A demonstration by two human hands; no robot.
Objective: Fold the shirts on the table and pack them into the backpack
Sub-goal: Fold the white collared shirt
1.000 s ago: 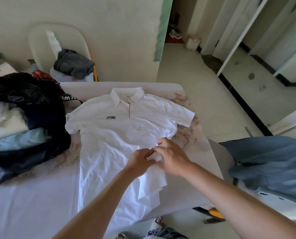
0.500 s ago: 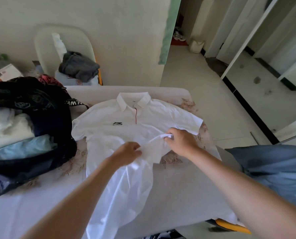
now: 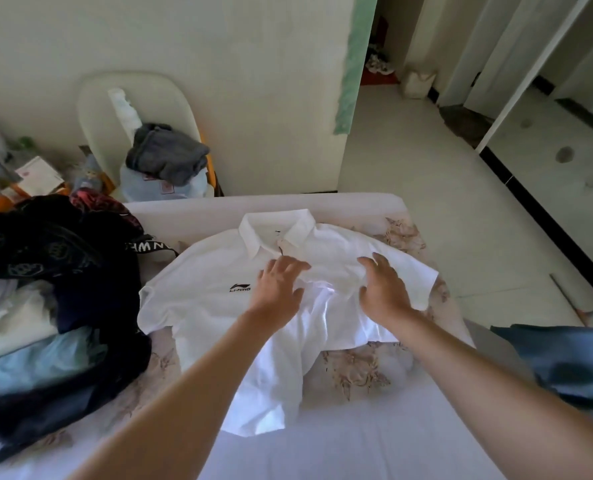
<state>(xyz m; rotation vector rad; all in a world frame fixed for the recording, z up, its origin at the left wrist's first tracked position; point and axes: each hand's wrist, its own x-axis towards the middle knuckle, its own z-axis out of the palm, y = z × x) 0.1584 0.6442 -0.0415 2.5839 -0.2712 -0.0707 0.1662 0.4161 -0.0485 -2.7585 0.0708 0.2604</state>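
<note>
A white polo shirt (image 3: 201,282) with a black chest logo lies collar-away on the table (image 3: 374,438). Its lower right part is folded up over the chest. My left hand (image 3: 277,289) lies flat on the shirt's middle, just below the collar, fingers spread. My right hand (image 3: 383,289) presses the folded cloth near the right sleeve, fingers straight. A dark open backpack (image 3: 63,271) sits at the table's left, with white and light blue folded clothes (image 3: 28,362) showing inside it.
A cream chair (image 3: 129,98) behind the table holds a grey garment (image 3: 167,154) on a bag. A blue garment (image 3: 565,362) hangs over something at the right. Papers and boxes (image 3: 35,174) clutter the far left. Tiled floor runs to the right.
Both hands let go of the shirt's hem after carrying it up toward the collar. They now lie flat on the fold. The camera moved closer.
</note>
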